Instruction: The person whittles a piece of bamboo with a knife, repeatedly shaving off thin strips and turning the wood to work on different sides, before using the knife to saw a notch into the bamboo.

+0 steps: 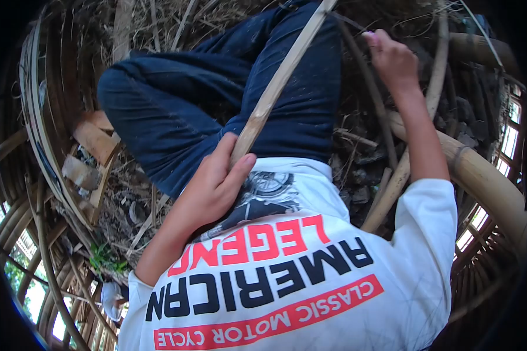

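Observation:
A long, pale strip of split wood or bamboo [284, 73] slants from my lap up to the top edge, over my dark blue trousers [175, 96]. My left hand [219, 178] is wrapped round its lower end, near the hem of my white printed shirt. Off to the upper right, my right hand [392, 58] is raised and closed, apart from the strip's visible part. A thin dark piece, perhaps a blade, runs from its fingers toward the strip; it is too small to make out clearly.
Thick bamboo poles [480, 175] lie to the right over rubble and dry fibres. Cut wood blocks [93, 140] are at the left, beside long curved bamboo strips [38, 117]. A small green plant [105, 257] grows at the lower left.

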`<state>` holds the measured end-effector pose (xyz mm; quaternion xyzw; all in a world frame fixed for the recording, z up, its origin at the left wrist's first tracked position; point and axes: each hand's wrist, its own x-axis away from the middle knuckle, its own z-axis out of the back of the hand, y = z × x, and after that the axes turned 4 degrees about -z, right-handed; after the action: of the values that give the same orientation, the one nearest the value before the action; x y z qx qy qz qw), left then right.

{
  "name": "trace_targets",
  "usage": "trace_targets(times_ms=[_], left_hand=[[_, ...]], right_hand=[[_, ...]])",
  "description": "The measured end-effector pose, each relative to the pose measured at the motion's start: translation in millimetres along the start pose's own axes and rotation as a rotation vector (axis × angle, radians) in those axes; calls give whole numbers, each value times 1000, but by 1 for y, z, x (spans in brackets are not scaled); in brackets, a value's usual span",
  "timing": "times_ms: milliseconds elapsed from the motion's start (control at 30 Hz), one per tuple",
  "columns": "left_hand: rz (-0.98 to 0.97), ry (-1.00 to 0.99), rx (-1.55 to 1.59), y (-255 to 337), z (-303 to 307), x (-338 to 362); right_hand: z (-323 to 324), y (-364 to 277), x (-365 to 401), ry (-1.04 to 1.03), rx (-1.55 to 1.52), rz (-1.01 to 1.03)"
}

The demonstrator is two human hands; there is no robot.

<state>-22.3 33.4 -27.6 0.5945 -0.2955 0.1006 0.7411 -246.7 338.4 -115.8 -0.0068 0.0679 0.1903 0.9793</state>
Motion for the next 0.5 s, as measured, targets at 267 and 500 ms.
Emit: trace_targets(times_ms=[267,500], left_hand=[[-19,58,94,3,8,8],[-47,0,-52,24,4,17]], right_hand=[[17,-34,-13,125,-176,210],[32,-46,-36,141,-140,148]])
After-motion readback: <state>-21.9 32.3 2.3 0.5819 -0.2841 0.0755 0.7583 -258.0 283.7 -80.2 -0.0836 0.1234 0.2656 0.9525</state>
